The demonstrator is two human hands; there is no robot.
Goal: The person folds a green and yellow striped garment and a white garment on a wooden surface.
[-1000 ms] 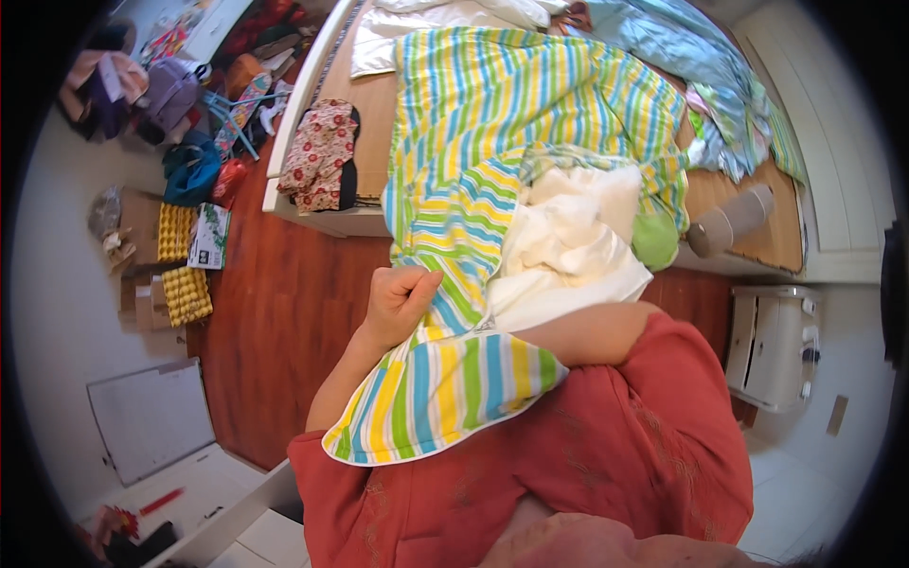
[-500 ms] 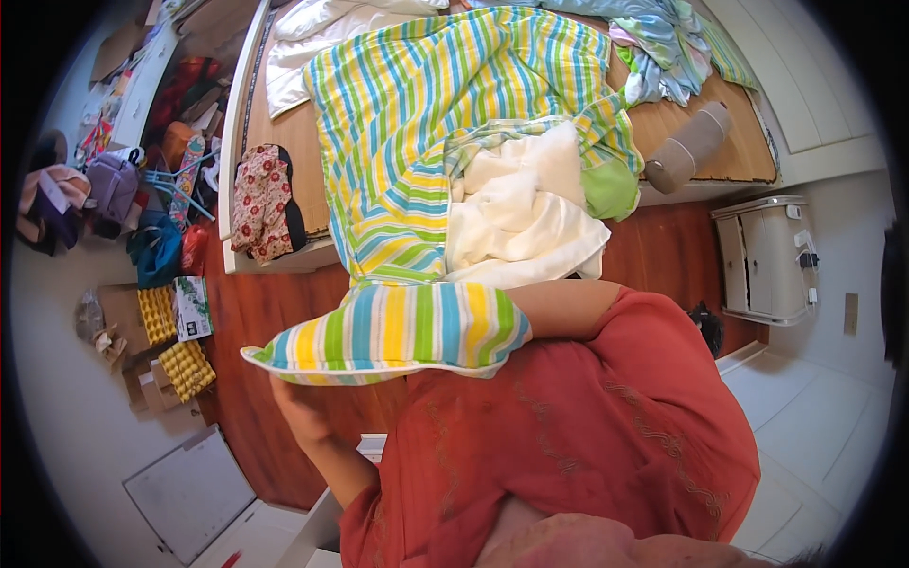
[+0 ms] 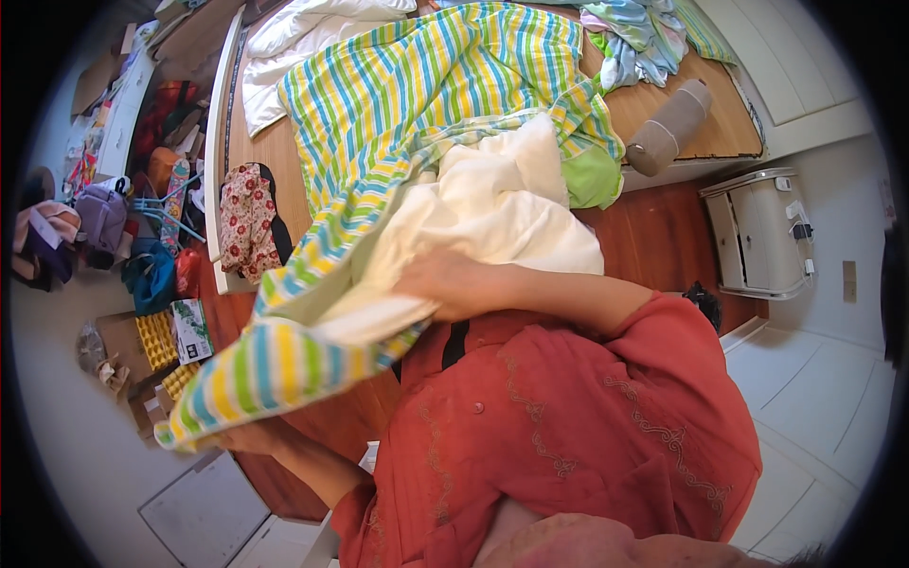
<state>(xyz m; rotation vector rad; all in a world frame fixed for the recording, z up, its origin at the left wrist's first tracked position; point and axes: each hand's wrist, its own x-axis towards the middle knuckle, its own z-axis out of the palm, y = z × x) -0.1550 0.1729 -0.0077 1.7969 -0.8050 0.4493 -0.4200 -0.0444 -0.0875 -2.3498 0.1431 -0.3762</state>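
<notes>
The left hand (image 3: 248, 437) is gripping the striped cover (image 3: 284, 355) corner, and the right hand (image 3: 445, 284) is grasping the white blanket (image 3: 502, 218), so holding both tight is working best.

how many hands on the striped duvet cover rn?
2: right hand grips the striped duvet cover by the white insert; left hand holds its near corner, mostly hidden under the fabric.

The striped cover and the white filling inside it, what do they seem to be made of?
The striped cover looks like thin woven cloth, probably cotton, matte: it creases sharply and hangs limp from the left hand. The white filling seems a soft padded quilt, puffy with rounded folds under the right hand; the fibre cannot be told.
</notes>
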